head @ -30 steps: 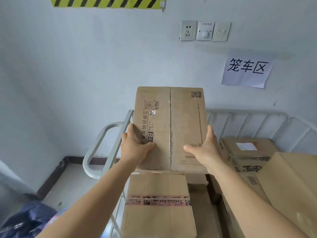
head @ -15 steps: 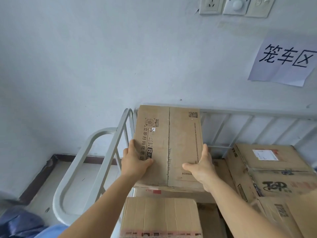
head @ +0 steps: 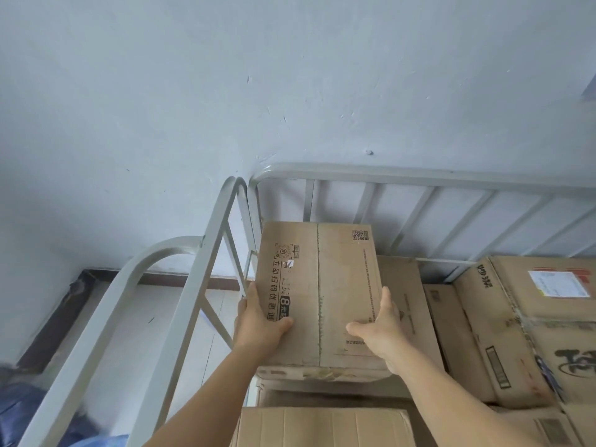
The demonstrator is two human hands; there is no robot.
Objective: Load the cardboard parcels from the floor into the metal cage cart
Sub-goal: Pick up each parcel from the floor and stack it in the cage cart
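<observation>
I hold a brown cardboard parcel with black printed characters and a QR code on its top. My left hand grips its left side, thumb on top. On the parcel's right side my right hand does the same. The parcel is inside the grey metal cage cart, in its far left corner, low over other parcels; whether it rests on them I cannot tell. Its underside is hidden.
More cardboard parcels fill the cart: one below near me, a stack to the right with a white label. The cart's left side rail is close to my left arm. A pale wall stands behind. Blue fabric lies lower left.
Both hands have carried the parcel forward and down into the cart's far left corner. My view has dropped, so the wall sockets and paper sign have left the frame.
</observation>
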